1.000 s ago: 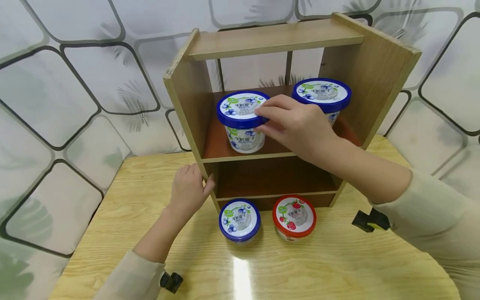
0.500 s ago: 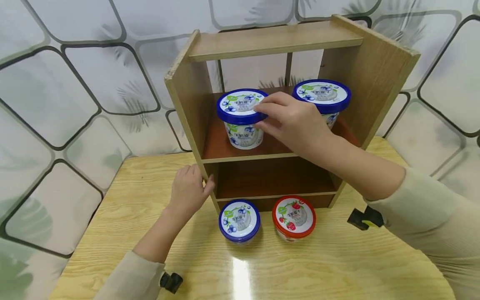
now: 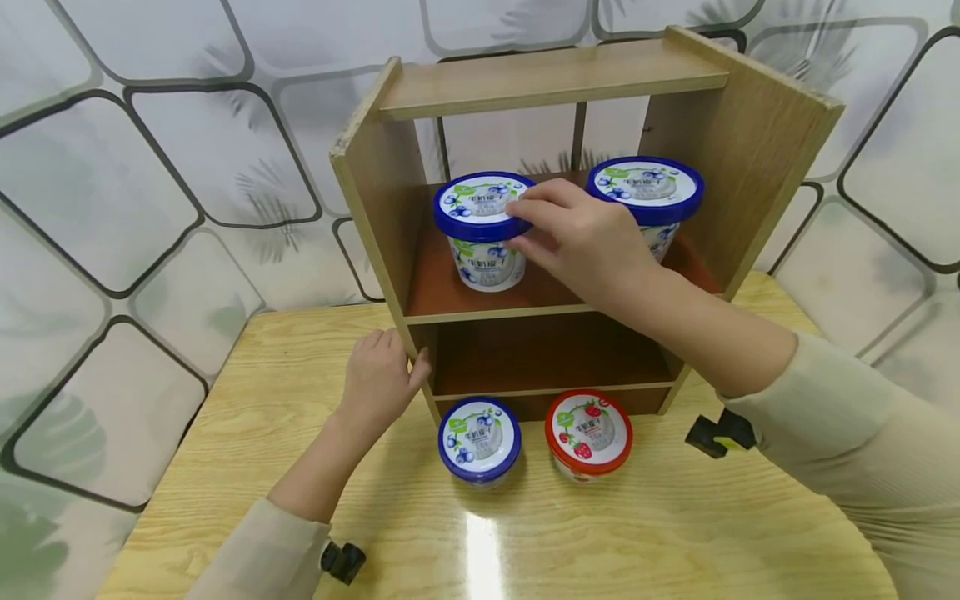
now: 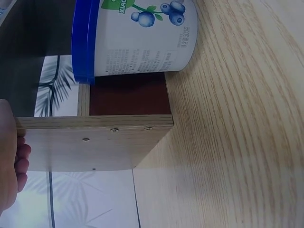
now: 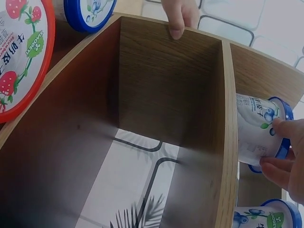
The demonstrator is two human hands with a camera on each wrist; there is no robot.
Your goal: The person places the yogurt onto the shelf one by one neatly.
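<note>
My right hand point(image 3: 588, 237) pinches the right side of the lid of a blueberry ice-cream tub point(image 3: 483, 265), which has a blue rim and stands upright on the upper board of the wooden shelf unit point(image 3: 551, 83). In the right wrist view, thumb and fingers straddle that tub's lid rim. To its right, partly behind the hand, is a second blue-lidded tub point(image 3: 647, 183). My left hand point(image 3: 378, 375) grips the unit's left side panel, thumb at the front edge; the left wrist view shows its fingers point(image 4: 23, 164) curled on the panel's outer face.
On the wooden table point(image 3: 300, 367), in front of the unit, stand a blue-lidded blueberry tub point(image 3: 480, 439) and a red-lidded strawberry tub point(image 3: 588, 435). The lower compartment point(image 3: 551, 358) holds nothing. A patterned curtain point(image 3: 225, 167) hangs behind.
My right hand has pushed the pinched tub a little farther back on the upper board, and the right forearm has shifted left with it. The left hand keeps its place.
</note>
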